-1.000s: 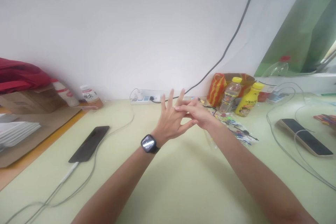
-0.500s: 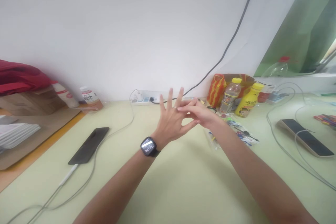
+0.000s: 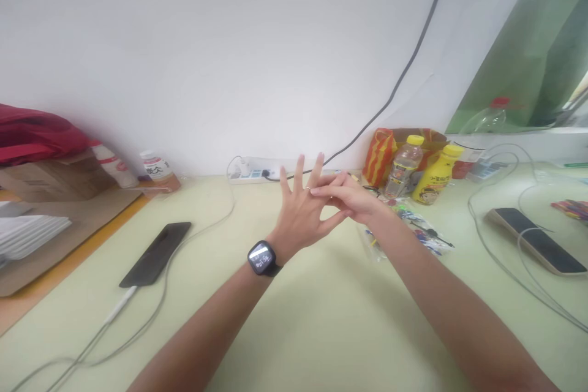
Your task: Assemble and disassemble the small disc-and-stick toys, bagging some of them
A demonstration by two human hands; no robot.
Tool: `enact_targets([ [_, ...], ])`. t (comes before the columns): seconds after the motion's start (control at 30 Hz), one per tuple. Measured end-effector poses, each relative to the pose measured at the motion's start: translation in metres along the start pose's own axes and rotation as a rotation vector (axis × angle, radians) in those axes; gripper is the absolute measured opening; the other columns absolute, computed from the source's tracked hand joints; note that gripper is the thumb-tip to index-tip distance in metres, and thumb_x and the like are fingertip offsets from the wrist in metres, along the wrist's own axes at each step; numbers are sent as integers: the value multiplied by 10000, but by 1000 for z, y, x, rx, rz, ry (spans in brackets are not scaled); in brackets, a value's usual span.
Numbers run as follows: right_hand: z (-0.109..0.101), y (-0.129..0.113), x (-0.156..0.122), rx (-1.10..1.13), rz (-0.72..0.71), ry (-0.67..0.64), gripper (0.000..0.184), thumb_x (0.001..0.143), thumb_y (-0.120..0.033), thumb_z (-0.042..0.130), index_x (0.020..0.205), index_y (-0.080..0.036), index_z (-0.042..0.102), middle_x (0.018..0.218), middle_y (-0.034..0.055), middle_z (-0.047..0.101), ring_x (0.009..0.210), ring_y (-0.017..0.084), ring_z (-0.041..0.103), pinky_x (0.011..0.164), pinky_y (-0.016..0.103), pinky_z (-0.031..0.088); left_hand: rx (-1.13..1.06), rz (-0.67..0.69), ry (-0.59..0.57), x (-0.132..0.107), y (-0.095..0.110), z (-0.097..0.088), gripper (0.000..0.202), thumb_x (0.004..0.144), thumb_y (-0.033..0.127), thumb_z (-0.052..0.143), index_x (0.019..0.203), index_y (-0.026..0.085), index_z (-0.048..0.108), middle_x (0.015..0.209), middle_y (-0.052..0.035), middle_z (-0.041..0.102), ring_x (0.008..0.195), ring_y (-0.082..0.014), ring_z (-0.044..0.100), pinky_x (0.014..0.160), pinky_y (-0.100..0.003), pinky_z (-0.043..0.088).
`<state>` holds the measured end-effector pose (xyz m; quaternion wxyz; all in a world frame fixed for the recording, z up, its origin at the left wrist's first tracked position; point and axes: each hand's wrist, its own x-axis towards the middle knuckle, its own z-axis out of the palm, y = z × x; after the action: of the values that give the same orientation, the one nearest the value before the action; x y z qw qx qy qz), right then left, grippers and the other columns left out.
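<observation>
My left hand [image 3: 296,217] is raised over the table, back toward me, fingers spread and nothing in its grasp. A thin, shiny ring [image 3: 308,188] sits near the base of one of its fingers. My right hand [image 3: 351,196] reaches in from the right, fingertips pinched together at that ring. Part of the left hand, around the index finger, is hidden behind my right fingers. A black smartwatch [image 3: 262,258] with a lit screen is on my left wrist.
On the pale green table [image 3: 285,331], a black phone [image 3: 156,254] lies left with a cable plugged in. A yellow bottle [image 3: 436,176], a clear bottle [image 3: 403,168] and plastic bags of small parts [image 3: 425,229] are right. A power strip [image 3: 250,173] lies along the wall.
Both hands have shifted very slightly to the right together. My right fingertips stay at the ring, and the left fingers remain spread.
</observation>
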<state>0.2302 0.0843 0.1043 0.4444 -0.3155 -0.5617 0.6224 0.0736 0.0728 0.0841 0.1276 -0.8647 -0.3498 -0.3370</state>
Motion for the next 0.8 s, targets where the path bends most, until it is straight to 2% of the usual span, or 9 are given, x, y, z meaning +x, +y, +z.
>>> enact_targets([
  [0.23,-1,-2,-2,-32,-12,-3,297,717,-363,883,948,-183,830,1038,95,797,1095,284,710,1011,417,514,-19,13,-7,-1,1,2,707,946,633,604,1584,387,424,1734,-34,186,1582,-466,73,1217,-725,-3],
  [0.37,-6,-4,-3,-54,-14,6,277,720,-342,873,941,-180,836,1004,92,801,1073,277,718,1017,403,504,-8,19,-13,-2,3,3,736,950,660,577,1594,340,419,1729,-51,205,1585,-457,73,1230,-716,-10],
  [0.6,-13,-3,-2,-71,-37,24,205,700,-281,855,880,-184,834,865,58,788,920,238,728,924,371,515,-26,44,-17,-3,8,4,717,951,670,567,1564,312,466,1726,-60,212,1587,-453,74,1231,-726,-32],
  [0.8,-18,-3,-2,-34,17,-19,196,724,-293,844,866,-161,823,860,66,779,920,231,717,903,347,517,-7,34,-14,-4,12,2,696,968,637,559,1565,296,456,1732,-68,187,1594,-431,63,1241,-711,-5],
])
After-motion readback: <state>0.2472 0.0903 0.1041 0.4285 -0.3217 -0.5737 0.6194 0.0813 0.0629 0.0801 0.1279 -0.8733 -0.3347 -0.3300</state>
